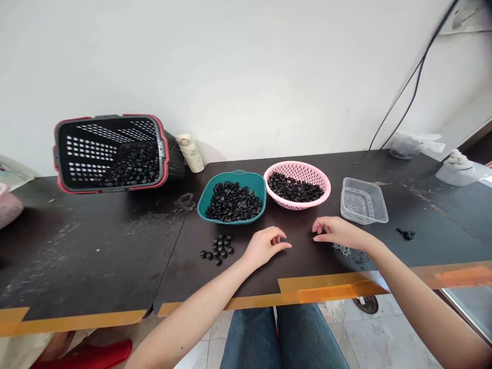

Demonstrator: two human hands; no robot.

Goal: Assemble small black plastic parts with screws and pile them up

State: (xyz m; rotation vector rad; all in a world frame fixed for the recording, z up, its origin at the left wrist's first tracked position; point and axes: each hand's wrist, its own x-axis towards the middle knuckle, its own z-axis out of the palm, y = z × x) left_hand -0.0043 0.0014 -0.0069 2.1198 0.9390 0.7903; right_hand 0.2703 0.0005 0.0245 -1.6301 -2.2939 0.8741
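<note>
My left hand (265, 243) rests on the dark table with a small round black part (283, 240) pinched between thumb and fingers. Across from it, my right hand (331, 229) is closed at the fingertips; a tiny pale tip and something dark show there, too small to name. Small silvery pieces, like screws or pins, form a pile (342, 249) under my right wrist, beside thin dark bits (360, 259). To the left of my left hand lies a group of black round caps (218, 248). Behind the hands stand a teal basin (203, 212) and a pink basket (325, 177), both holding black parts.
A clear plastic tub (378, 207) with small silvery pieces stands at right, near a few black parts (406, 234). A tipped dark basket (165, 146) holds more black parts at left, beside a pale roll (191, 154). Orange tape (326, 289) lines the table's front edge.
</note>
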